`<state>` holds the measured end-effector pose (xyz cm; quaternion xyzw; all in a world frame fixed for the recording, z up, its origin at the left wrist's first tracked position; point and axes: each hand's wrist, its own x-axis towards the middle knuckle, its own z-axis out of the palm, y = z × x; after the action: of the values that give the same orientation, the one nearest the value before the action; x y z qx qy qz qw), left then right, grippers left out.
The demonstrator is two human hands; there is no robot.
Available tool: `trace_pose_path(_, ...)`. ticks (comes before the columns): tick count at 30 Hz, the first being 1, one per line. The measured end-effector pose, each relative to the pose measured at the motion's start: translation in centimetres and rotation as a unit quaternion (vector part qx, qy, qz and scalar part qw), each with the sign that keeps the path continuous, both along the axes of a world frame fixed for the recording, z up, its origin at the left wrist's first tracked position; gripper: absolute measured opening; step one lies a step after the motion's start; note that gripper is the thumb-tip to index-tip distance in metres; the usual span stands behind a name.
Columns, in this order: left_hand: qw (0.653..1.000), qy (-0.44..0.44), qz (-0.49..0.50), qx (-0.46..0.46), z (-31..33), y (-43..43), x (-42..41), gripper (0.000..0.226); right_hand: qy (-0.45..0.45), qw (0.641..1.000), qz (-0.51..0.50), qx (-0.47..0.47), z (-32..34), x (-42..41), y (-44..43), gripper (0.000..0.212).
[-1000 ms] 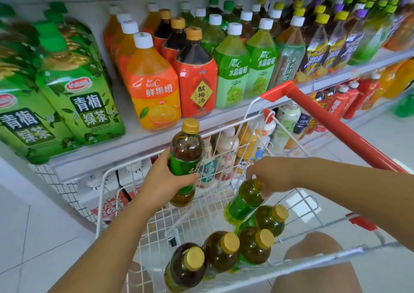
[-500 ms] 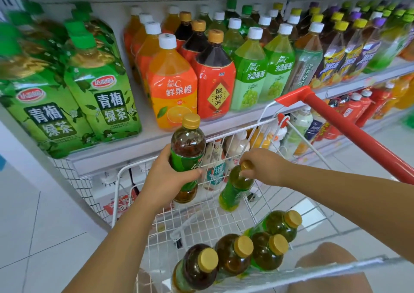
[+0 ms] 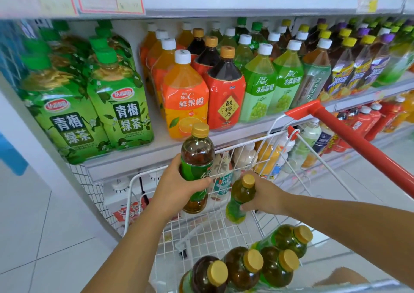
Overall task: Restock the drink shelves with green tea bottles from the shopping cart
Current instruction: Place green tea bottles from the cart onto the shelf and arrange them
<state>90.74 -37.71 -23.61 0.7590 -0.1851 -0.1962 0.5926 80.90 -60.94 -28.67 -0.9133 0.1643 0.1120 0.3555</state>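
Note:
My left hand (image 3: pixel 177 185) grips a dark tea bottle (image 3: pixel 196 158) with a gold cap and green label, upright above the front of the white wire cart (image 3: pixel 224 232). My right hand (image 3: pixel 262 194) holds a lighter green tea bottle (image 3: pixel 239 194) by its upper body, tilted slightly, above the cart basket. Several more gold-capped tea bottles (image 3: pixel 244 268) lie in the cart's near end. The drink shelf (image 3: pixel 139 156) stands just beyond the cart, filled with large bottles.
Big green tea bottles (image 3: pixel 121 104) fill the shelf's left; orange (image 3: pixel 184 100), red (image 3: pixel 226 95) and light green (image 3: pixel 259 86) bottles stand to the right. The cart's red handle (image 3: pixel 358 144) runs at right. A lower shelf holds more drinks (image 3: pixel 311 140). White tiled floor (image 3: pixel 33 236) lies at left.
My right hand has lifted the green tea bottle up out of the cart and brought it toward the left one. The left hand keeps its bottle about where it was. The view has tilted upward.

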Motion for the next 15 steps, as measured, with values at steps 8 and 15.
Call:
trace_pose_path(8, 0.999, -0.023, 0.004, -0.026, 2.6, 0.8, -0.6, 0.048, -0.131, 0.991, -0.008, 0.000, 9.1, 0.0, 3.5, 0.058)
trace_pose_path(15, 0.976, -0.148, 0.094, -0.133, 13.0, 5.7, 1.1, 0.042, -0.375, 0.918, 0.002, 0.128, 22.9, 1.4, 7.6, 0.051)
